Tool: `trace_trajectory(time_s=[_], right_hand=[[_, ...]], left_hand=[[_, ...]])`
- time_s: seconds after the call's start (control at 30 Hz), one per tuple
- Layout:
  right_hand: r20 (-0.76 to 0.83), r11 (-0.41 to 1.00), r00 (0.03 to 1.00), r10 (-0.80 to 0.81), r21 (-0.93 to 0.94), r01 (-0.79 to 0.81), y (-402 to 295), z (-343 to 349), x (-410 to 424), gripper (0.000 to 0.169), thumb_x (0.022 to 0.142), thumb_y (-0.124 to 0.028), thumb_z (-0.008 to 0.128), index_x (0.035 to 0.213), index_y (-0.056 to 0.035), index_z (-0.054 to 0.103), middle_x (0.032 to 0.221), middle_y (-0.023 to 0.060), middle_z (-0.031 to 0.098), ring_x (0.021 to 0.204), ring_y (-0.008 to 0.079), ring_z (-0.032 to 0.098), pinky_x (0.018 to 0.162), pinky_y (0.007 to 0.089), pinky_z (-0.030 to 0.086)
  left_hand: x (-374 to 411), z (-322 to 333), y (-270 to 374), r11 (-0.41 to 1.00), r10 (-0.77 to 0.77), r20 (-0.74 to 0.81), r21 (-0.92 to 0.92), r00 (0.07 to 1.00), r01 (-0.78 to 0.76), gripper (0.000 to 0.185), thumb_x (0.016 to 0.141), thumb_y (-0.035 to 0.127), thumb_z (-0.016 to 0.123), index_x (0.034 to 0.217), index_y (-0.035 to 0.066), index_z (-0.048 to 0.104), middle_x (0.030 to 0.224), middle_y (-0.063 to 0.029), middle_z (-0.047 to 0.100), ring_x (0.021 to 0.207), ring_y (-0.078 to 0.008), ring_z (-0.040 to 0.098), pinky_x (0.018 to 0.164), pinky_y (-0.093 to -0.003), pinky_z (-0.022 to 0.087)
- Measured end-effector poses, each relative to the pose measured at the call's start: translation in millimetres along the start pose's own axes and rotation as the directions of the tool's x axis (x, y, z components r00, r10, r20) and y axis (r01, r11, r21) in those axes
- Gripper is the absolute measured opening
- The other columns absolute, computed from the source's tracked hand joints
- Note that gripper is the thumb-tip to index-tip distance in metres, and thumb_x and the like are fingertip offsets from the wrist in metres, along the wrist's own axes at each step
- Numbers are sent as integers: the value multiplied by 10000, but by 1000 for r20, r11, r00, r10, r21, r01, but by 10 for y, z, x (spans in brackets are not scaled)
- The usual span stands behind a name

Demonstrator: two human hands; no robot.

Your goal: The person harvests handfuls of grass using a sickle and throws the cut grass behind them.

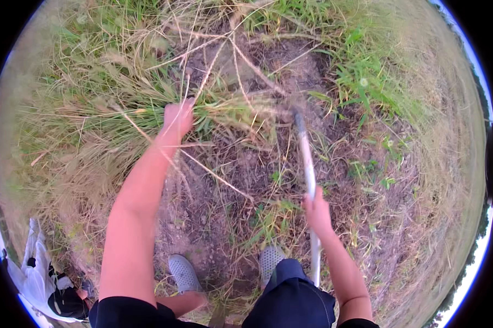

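Observation:
My left hand is closed around a thick bundle of long grass, whose stems lie sideways and whose lower ends spread to the right over the soil. Pale, dry seed stalks cross in front of that hand and forearm. In my right hand is the long, pale handle of a tool, lying roughly away from me. Its dark far end meets the ground to the right of the grass bases. The tool's head is blurred and partly hidden by stems, so its kind cannot be told.
My feet in grey perforated clogs stand on bare soil with cut or dry grass. Green grass grows at the upper right. White fabric and a dark item are at the lower left, beside what seems to be another person's hand.

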State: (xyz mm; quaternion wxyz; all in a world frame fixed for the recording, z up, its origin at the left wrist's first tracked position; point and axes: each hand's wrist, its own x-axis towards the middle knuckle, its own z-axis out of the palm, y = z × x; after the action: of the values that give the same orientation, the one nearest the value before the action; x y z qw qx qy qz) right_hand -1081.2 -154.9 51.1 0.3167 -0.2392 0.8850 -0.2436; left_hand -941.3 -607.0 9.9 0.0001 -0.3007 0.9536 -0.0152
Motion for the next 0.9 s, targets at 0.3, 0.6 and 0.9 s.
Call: trace_trajectory(time_s=[0.3,0.6,0.9], right_hand=[[-201,953,933,-297,-2,303,-1432,413,1949,368,974,-259,512,1220,-17,384,882,309,646,805,492,641,696,545,512],[151,991,984,91,-113,-74,249,44,-944,502,960,-236,535,1360,-44,300,785,310,634,724,496,634,629,539,506],[-130,982,985,114,164,-92,306,-400,-2140,361,983,-200,505,1281,-36,385,710,220,624,660,408,648,576,483,477]], left_hand=[[19,7,38,999,-41,266,38,963,32,473,783,209,682,1225,104,550,990,-156,679,855,-351,679,720,-455,553],[-1121,-126,73,871,20,490,-437,872,225,351,804,221,695,1113,74,616,972,-164,681,835,-317,680,729,-407,575],[-2575,-1230,832,931,178,407,-366,896,-19,377,822,355,646,1123,129,621,970,-176,679,890,-371,653,764,-466,537]])
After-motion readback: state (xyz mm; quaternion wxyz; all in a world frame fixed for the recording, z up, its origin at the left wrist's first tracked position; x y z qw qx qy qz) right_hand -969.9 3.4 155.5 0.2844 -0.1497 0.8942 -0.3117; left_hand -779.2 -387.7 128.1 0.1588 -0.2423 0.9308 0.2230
